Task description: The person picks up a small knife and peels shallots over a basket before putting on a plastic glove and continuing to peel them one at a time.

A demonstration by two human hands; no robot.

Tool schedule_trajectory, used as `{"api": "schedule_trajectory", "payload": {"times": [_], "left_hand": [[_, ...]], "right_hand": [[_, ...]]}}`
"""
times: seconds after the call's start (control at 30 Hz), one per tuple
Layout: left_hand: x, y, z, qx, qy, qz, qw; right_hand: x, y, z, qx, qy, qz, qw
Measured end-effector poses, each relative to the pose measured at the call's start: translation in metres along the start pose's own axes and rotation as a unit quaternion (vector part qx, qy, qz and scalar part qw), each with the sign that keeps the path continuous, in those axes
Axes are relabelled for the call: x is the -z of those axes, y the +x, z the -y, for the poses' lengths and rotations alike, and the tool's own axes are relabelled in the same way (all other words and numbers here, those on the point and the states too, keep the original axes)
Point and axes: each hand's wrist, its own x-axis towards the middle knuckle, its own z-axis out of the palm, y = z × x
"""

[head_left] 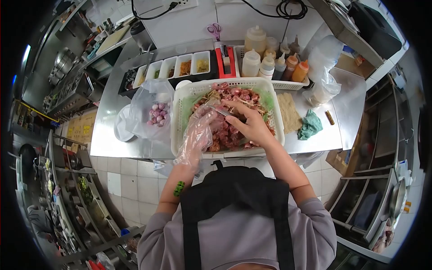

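Observation:
A white plastic basket (pixel 280 118) in front of me holds a heap of reddish shallots (pixel 236 130) with dry stalks and skins, lying on green netting. Above the heap, my left hand (pixel 202 119) wears a clear plastic glove, its fingers closed around something I cannot make out. My right hand (pixel 249 119) is bare and pinches a small knife (pixel 220 110), whose metal blade points at the left fingers. To the left of the basket, a clear plastic bag (pixel 139 101) contains smooth pinkish-purple shallots (pixel 158 114).
Behind the basket stand seasoning tubs (pixel 184 66), a red knife holder (pixel 226 62) and a white crate of sauce bottles (pixel 276 85). A brown cloth (pixel 288 112) and a green rag (pixel 310 125) lie at the right. Shelves (pixel 366 198) flank the steel table (pixel 108 139).

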Motion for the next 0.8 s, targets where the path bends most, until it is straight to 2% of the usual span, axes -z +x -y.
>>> {"api": "schedule_trajectory", "payload": {"times": [0.03,0.13,0.27,0.33,0.4,0.53,0.6,0.67,0.7,0.77,0.8], "left_hand": [[0.000,-0.001,0.000,-0.001,-0.003,-0.003,1.000],[0.001,-0.003,0.001,0.002,0.009,-0.013,1.000],[0.008,0.003,0.007,0.011,-0.011,0.005,1.000],[0.006,0.002,0.004,0.004,-0.007,0.013,1.000],[0.002,-0.002,0.000,-0.029,0.026,0.014,0.999],[-0.003,-0.003,0.003,-0.018,0.134,-0.035,0.990],[-0.010,-0.005,-0.001,-0.079,0.127,-0.001,0.989],[-0.017,-0.008,-0.005,-0.084,0.115,0.009,0.990],[-0.019,-0.008,-0.006,-0.092,0.102,0.017,0.990],[-0.023,-0.006,-0.004,-0.070,0.070,-0.009,0.995],[-0.024,-0.005,-0.003,-0.049,0.037,-0.036,0.997]], "right_hand": [[0.002,0.000,0.005,-0.030,0.007,0.018,0.999],[0.001,0.002,0.007,-0.044,0.044,0.031,0.998],[-0.001,0.003,0.000,-0.039,0.038,0.051,0.997],[-0.005,0.004,-0.003,-0.013,0.048,0.023,0.998],[-0.005,0.004,-0.001,-0.026,0.073,0.028,0.997],[-0.006,0.005,-0.006,-0.050,0.132,0.022,0.990],[-0.004,0.005,-0.005,-0.070,0.151,0.023,0.986],[0.000,0.004,-0.006,-0.091,0.170,0.024,0.981],[0.003,0.003,-0.007,-0.127,0.277,0.039,0.952],[0.005,0.004,-0.009,-0.160,0.379,0.055,0.910],[0.003,0.004,-0.013,-0.150,0.353,0.030,0.923]]}}
